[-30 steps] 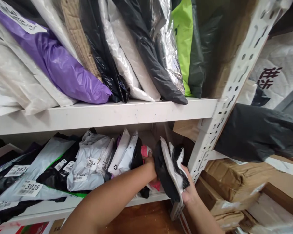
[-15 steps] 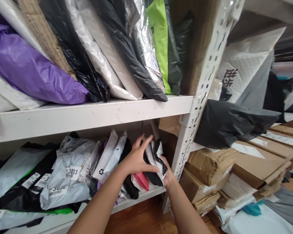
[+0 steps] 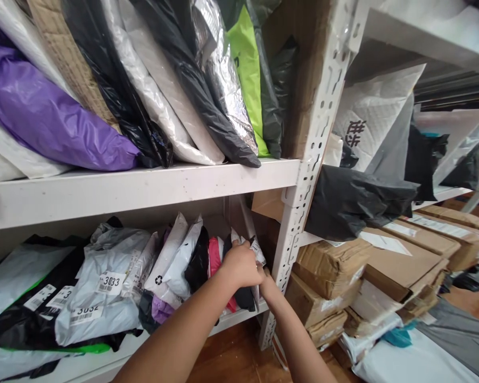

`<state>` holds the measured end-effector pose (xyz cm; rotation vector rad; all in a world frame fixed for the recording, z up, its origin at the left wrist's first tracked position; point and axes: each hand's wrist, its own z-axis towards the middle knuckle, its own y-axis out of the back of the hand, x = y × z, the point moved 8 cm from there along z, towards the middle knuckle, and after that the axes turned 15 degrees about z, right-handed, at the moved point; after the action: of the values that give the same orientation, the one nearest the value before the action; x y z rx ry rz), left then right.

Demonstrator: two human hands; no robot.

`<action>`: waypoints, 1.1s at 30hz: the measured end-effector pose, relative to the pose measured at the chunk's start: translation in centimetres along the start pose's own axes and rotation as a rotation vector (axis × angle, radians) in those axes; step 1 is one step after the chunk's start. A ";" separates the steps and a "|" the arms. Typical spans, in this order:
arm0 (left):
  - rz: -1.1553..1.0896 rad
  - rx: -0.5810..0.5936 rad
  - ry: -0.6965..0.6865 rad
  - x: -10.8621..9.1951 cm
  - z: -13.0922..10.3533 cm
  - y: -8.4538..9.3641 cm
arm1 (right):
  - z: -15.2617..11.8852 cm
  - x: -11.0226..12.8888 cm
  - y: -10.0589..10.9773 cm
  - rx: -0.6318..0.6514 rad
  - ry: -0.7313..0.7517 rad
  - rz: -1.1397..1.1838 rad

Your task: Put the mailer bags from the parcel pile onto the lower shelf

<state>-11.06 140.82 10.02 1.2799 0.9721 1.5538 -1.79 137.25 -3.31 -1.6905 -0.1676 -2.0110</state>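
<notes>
Wedged against the shelf upright (image 3: 293, 234), the left hand (image 3: 241, 264) grips crumpled black-and-white mailer bags (image 3: 252, 250); the right hand (image 3: 268, 284) is hidden, grip unclear.

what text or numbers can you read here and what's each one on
"3033": white barcode sticker on the grey parcel, lower shelf.
"3032", top cut off: sticker lower on that parcel.
"3", rest hidden: sticker on the black parcel.
Recycling sign: white mailer.
Dark printed character: white bag in the right bay.
Box labels and other stickers: too blurred.
</notes>
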 end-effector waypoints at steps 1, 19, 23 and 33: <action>0.006 -0.002 0.017 -0.1 -0.1 -0.2 | -0.3 0.2 0.2 -0.013 0.016 -0.028; -0.138 0.189 -0.064 2.3 -0.6 -0.7 | -4.7 2.0 -1.6 0.095 0.320 -0.157; -0.056 0.112 -0.087 2.8 3.7 -0.3 | -2.5 1.1 -1.0 0.127 0.334 -0.088; 0.181 0.345 0.067 0.2 6.3 -3.4 | -5.1 1.3 -1.5 0.106 0.248 -0.203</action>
<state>-4.33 142.32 7.94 1.6001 1.2347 1.6218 -7.08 136.11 -2.87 -1.3926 -0.3640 -2.2965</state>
